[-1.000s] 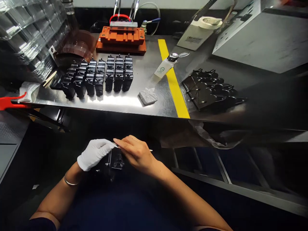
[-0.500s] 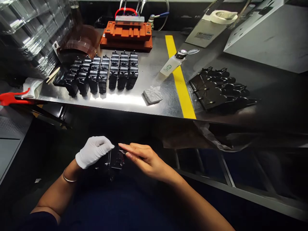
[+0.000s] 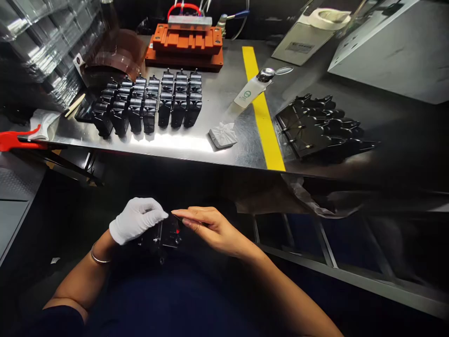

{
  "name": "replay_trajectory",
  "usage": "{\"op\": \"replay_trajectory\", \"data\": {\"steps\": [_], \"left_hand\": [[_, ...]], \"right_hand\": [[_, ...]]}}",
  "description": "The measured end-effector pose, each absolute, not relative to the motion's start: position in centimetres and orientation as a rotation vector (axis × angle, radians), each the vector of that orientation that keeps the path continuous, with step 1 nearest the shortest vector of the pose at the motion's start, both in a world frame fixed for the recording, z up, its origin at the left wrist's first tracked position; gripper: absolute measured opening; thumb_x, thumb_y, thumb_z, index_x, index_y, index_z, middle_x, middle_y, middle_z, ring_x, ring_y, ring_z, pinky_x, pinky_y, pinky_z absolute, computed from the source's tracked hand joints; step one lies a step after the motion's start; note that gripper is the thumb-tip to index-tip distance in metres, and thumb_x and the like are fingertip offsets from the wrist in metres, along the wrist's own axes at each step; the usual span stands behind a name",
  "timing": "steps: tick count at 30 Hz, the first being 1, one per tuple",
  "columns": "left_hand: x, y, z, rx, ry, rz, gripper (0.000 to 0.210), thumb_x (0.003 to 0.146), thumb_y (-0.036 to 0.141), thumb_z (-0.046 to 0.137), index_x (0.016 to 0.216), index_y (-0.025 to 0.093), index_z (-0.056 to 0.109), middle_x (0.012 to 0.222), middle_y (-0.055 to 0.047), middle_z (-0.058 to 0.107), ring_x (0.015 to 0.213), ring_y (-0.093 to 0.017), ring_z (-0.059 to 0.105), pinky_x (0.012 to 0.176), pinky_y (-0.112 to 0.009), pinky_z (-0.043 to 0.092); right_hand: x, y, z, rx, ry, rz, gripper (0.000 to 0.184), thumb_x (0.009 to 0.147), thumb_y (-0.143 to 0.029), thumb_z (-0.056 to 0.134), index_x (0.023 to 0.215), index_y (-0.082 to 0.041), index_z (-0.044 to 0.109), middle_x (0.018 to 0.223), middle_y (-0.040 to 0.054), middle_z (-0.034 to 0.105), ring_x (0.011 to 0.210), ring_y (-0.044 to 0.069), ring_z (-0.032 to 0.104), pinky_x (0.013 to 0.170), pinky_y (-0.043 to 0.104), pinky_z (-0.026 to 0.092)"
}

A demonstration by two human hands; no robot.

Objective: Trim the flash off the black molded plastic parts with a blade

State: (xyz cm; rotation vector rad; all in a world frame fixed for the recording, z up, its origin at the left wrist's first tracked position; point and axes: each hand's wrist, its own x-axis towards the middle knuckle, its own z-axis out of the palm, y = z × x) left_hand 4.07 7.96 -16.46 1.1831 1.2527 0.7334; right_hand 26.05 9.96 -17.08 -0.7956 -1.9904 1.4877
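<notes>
My left hand [image 3: 138, 221], in a white glove, is closed with fingertips and thumb on a glossy black plastic part [image 3: 168, 236] in front of my body. Its dark outline blends into the background; only shiny edges and round bosses stand out. My bare right hand [image 3: 206, 229] meets the part's upper right edge, thumb and fingers pinched on a small, thin, blade-like piece that they mostly cover. A small red spot shows on the part below my right fingertips. The fingertips of both hands are close together.
On the metal bench [image 3: 220, 161] stand rows of black plastic parts [image 3: 150, 103], an orange fixture [image 3: 187, 42], a white dispenser bottle [image 3: 252, 89] and a folded grey cloth block [image 3: 223, 135]. Right of the yellow tape [image 3: 261, 112] lie more black parts [image 3: 315, 124]. Red-handled pliers [image 3: 17, 139] rest left.
My right fingertips have shifted slightly toward the left hand, and the thin piece between them shows less. The red spot is more visible. The view has tilted a little.
</notes>
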Motion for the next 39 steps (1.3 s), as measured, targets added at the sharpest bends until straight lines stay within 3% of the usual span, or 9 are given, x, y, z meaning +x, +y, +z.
{"op": "replay_trajectory", "data": {"steps": [3,6,11,24,30,39], "left_hand": [[4.1,8.0,-16.3,1.227,1.256,0.750,0.033,0.071,0.045,0.068,0.057,0.015,0.062,0.053,0.000,0.056,0.049,-0.010,0.045,0.048,-0.022,0.036],[4.2,7.9,-16.2,1.295,1.301,0.806,0.032,0.073,0.043,0.068,0.057,0.016,0.063,0.053,0.000,0.057,0.049,-0.010,0.046,0.049,-0.022,0.037],[4.4,7.4,-16.8,1.287,1.407,0.986,0.031,0.075,0.042,0.067,0.058,0.016,0.065,0.053,0.000,0.058,0.051,-0.011,0.047,0.051,-0.023,0.038],[4.5,6.9,-17.3,1.359,1.412,1.088,0.023,0.077,0.035,0.068,0.064,0.017,0.068,0.059,-0.001,0.063,0.054,-0.012,0.052,0.055,-0.023,0.041],[5.0,6.8,-17.3,1.166,1.386,1.058,0.033,0.073,0.045,0.070,0.058,0.015,0.063,0.053,0.001,0.056,0.050,-0.010,0.046,0.050,-0.022,0.038],[5.8,6.8,-16.7,1.100,1.342,0.975,0.037,0.068,0.048,0.071,0.055,0.014,0.060,0.049,0.002,0.051,0.047,-0.008,0.042,0.045,-0.021,0.034]], "right_hand": [[25.8,9.8,-17.2,-0.914,-1.881,1.505,0.031,0.094,-0.036,0.050,0.112,-0.018,0.067,0.079,0.0038,0.067,0.070,0.012,0.061,0.065,0.023,0.050],[25.5,9.5,-17.3,-1.019,-1.755,1.433,0.029,0.096,-0.038,0.045,0.104,-0.018,0.065,0.072,0.0017,0.066,0.059,0.010,0.058,0.055,0.021,0.049],[24.4,9.0,-17.5,-1.030,-1.873,1.043,0.029,0.096,-0.031,0.043,0.075,-0.018,0.058,0.064,0.0018,0.059,0.055,0.011,0.053,0.053,0.023,0.045],[23.6,8.6,-17.2,-0.996,-1.864,0.955,0.021,0.092,-0.021,0.051,0.077,-0.016,0.064,0.064,0.0015,0.061,0.056,0.011,0.056,0.054,0.022,0.046],[24.3,9.1,-16.9,-0.883,-1.978,0.911,0.022,0.092,-0.018,0.052,0.075,-0.015,0.065,0.061,0.0016,0.061,0.053,0.010,0.054,0.052,0.021,0.044],[26.0,9.7,-16.7,-0.627,-2.027,1.183,0.019,0.090,-0.015,0.054,0.074,-0.013,0.065,0.061,0.0023,0.062,0.053,0.008,0.055,0.051,0.019,0.043]]}}
